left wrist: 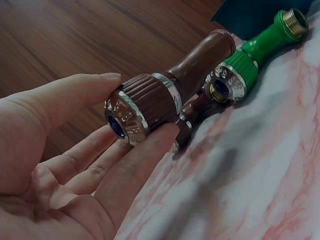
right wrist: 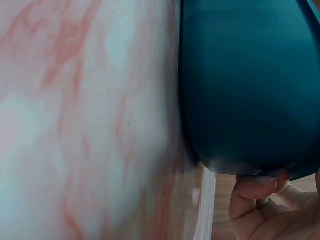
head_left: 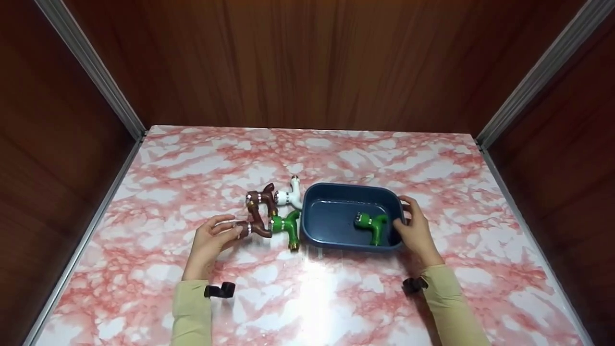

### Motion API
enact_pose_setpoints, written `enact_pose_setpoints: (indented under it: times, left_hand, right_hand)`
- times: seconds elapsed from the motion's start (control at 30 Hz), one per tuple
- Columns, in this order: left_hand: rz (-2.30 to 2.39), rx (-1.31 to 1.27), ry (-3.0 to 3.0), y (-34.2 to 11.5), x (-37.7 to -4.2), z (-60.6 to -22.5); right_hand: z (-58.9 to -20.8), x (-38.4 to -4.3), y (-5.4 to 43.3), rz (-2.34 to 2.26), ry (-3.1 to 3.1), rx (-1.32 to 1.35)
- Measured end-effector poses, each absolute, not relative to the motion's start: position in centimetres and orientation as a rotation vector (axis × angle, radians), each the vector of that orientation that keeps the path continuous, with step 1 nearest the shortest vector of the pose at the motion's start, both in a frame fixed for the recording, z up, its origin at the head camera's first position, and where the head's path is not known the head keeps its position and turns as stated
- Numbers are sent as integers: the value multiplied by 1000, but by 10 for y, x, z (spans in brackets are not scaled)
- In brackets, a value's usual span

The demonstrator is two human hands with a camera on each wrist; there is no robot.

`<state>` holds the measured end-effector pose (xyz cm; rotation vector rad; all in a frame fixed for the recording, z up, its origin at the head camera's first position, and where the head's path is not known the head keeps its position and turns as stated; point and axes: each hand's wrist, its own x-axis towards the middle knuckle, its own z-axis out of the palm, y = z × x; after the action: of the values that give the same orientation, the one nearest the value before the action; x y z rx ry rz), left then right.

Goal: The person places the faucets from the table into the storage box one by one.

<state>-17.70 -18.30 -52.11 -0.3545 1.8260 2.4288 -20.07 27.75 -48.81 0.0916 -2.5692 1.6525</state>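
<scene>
My left hand pinches a brown tap by its ribbed knob, between thumb and fingers. In the left wrist view that knob has a silvery ring and a dark blue centre. Close to it lie a second brown tap, a white tap and a green tap. A dark blue plastic bin stands right of these taps, with another green tap inside its right half. My right hand grips the bin's right end, thumb over the rim and fingers outside.
The table has a red and white marbled top with a bright glare near the front middle. Brown wood-grain panels stand behind it and at both sides, with metal strips at the corners. Black straps sit at both wrists.
</scene>
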Motion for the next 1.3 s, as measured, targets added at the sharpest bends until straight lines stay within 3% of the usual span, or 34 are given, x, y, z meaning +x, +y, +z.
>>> enact_pose_setpoints:
  times: [1.1,1.3]
  left_hand:
    - [2454,-158,1833,-155,-189,-503]
    - [2468,-162,1775,-145,-192,-497]
  right_hand:
    - [-489,-201,276,1690,-2552,85]
    - [-504,-209,284,1665,-2548,88]
